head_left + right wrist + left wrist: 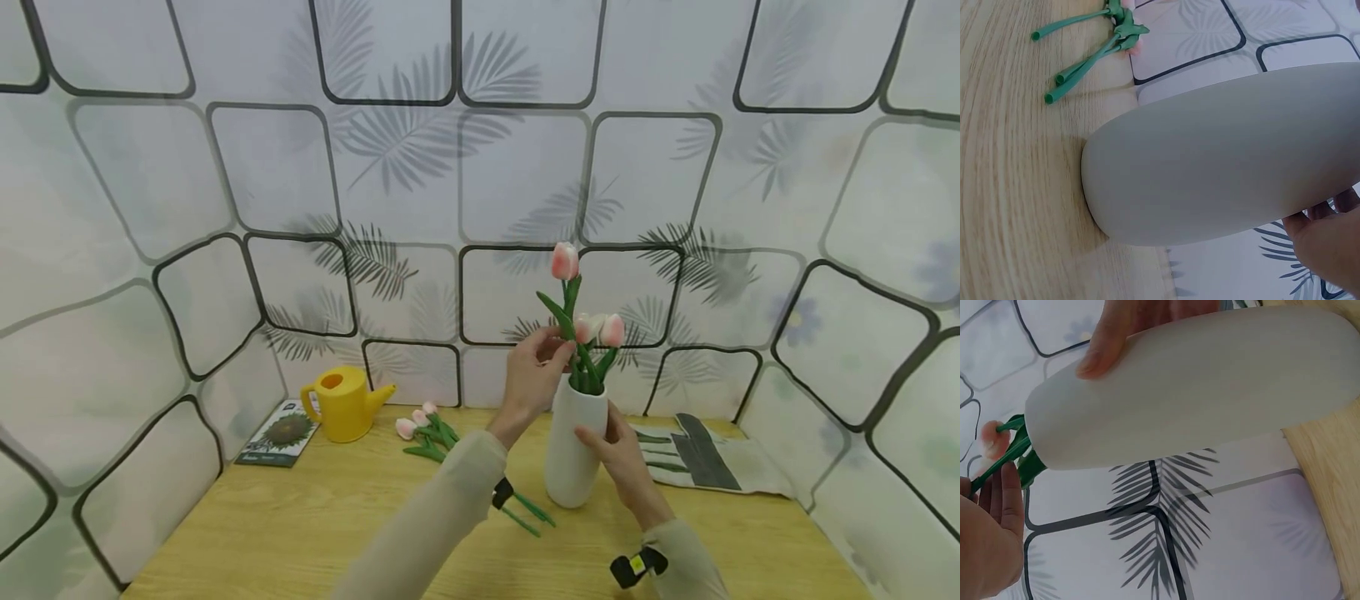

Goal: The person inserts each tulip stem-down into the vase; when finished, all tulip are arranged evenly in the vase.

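Hands (531,375) (624,457) at vase (573,450), left higher.

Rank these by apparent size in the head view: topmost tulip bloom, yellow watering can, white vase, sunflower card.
1. White vase
2. Yellow watering can and sunflower card: too alike to rank
3. Topmost tulip bloom

Cream sleeves (438,521), black wrist cameras (622,572) (one yellow-marked)
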